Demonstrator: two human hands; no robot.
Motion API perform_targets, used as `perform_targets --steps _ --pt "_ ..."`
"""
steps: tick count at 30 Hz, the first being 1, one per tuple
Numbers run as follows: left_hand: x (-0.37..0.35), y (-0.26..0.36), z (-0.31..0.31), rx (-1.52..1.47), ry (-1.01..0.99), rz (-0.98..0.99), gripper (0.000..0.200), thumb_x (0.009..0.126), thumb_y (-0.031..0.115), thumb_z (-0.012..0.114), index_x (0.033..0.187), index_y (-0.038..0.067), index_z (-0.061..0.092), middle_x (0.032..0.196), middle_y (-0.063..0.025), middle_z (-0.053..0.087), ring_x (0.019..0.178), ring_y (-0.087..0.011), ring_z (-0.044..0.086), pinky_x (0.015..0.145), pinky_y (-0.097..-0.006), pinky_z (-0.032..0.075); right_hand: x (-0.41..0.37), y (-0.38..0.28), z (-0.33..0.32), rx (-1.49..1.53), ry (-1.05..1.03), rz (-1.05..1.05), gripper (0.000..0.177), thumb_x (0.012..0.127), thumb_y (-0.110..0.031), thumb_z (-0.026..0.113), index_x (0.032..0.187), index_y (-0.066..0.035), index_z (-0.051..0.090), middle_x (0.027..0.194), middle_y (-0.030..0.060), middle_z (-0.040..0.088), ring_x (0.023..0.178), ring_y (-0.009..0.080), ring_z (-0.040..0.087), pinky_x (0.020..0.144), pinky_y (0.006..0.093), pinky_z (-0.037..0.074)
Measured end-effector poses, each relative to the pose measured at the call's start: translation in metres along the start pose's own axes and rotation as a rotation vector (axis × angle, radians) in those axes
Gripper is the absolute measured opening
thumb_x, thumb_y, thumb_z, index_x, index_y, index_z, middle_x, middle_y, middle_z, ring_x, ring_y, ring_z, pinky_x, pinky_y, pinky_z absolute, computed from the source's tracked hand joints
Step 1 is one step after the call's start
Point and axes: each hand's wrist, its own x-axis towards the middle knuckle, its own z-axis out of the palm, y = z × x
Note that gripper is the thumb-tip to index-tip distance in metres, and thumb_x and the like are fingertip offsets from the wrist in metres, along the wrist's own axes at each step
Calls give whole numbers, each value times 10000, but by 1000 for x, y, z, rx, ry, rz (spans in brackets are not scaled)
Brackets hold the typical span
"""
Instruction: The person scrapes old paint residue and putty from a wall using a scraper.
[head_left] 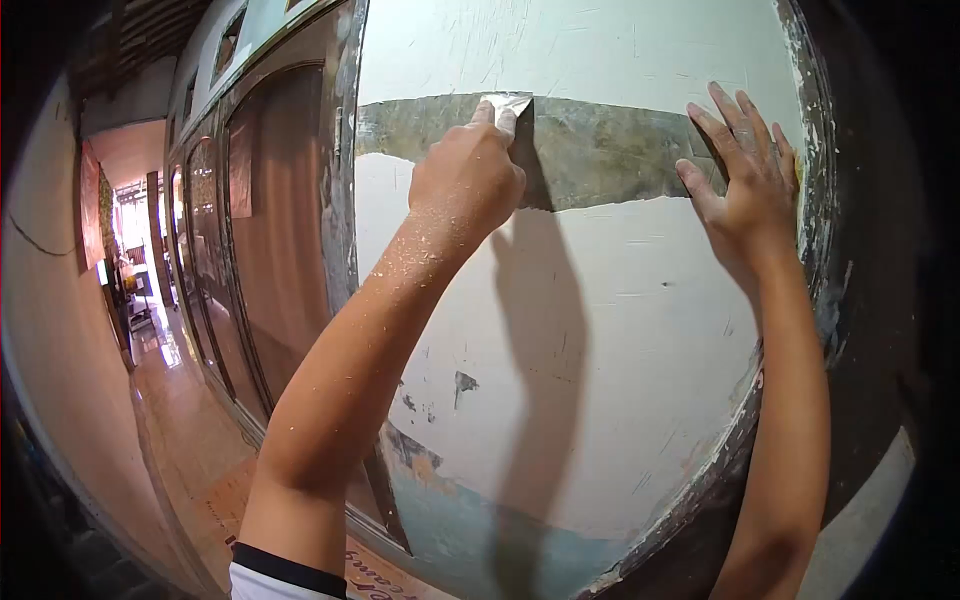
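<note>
My left hand [468, 175] is closed around a scraper, and only its pale blade [516, 102] shows past the fingers. The blade lies against the wall at the upper edge of a grey-brown bare strip [610, 150]. White dust and flakes cling to my left wrist and forearm. To the right, my right hand [742, 180] is spread with its palm toward the wall, fingers pointing up, over the strip's right end. Pale green paint [600, 50] covers the wall above the strip, and an off-white surface [650, 300] lies below it.
A worn frame edge [815, 150] borders the wall panel on the right. Brown wooden doors with glass panes [280, 170] stand at left, beside a tiled corridor [185, 420]. Printed sheeting [380, 580] lies on the floor below.
</note>
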Motion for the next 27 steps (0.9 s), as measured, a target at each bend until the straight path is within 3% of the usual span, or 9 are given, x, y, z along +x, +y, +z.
perform_targets --steps 4,5,6,9,12,18,20,21,27 --pt "-10 8 3 -22 66 -3 417 901 96 472 1230 71 727 1527 -136 495 1128 -443 658 1008 -519 517 0 0 2 -10 14 -1 550 918 -482 658 1441 -354 544 1599 -73 443 1512 205 339 1266 488 180" --pt "-11 10 0 33 -82 -47 447 910 95 468 1297 85 692 1532 -134 493 1119 -439 665 998 -509 526 -1 2 4 -21 5 0 544 919 -478 657 1437 -349 549 1604 -71 437 1512 206 338 1266 487 178" --pt "-16 10 2 30 -80 -45 447 910 95 468 1297 85 692 1532 -134 493 1119 -439 665 998 -509 526 0 3 3 -26 7 -2 544 919 -478 657 1437 -349 549 1604 -71 437 1512 206 338 1266 487 178" --pt "-53 -1 22 18 71 57 546 915 80 465 1448 125 572 1550 -104 492 1090 -412 685 936 -499 556 0 0 -1 -10 -4 8 529 929 -465 646 1435 -339 556 1612 -66 423 1512 209 340 1264 485 180" --pt "-90 -27 44 -19 -7 70 712 814 45 584 1513 119 473 1632 -92 386 1041 -381 700 878 -475 575 0 4 4 5 9 -8 536 929 -464 647 1442 -337 553 1609 -66 427 1512 212 338 1265 485 177" --pt "-160 -96 68 -76 117 12 803 775 -48 572 1549 118 436 1652 -162 326 1057 -369 656 853 -451 572 3 -1 -4 3 -36 -17 542 940 -437 622 1464 -322 547 1627 -71 406 1529 202 311 1270 467 156" --pt "-167 -113 67 -129 73 -99 683 862 -89 488 1517 104 482 1632 -173 358 1305 -388 564 1026 -444 504 5 -5 -5 -74 -50 -9 557 953 -420 596 1497 -324 518 1639 -74 389 1537 195 296 1273 462 144" --pt "-167 -121 67 -106 66 -117 677 868 -79 491 1518 109 479 1631 -155 367 1320 -378 557 1026 -436 507 5 -5 -5 -99 -63 -23 576 968 -422 573 1530 -340 478 1653 -75 366 1546 193 280 1277 462 121" --pt "-179 -147 68 -73 9 -169 745 816 -54 531 1528 158 475 1638 -72 381 1147 -362 657 930 -437 558 4 -4 -1 -234 -88 -66 580 1014 -408 522 1577 -356 395 1677 -69 320 1569 193 221 1281 463 97"
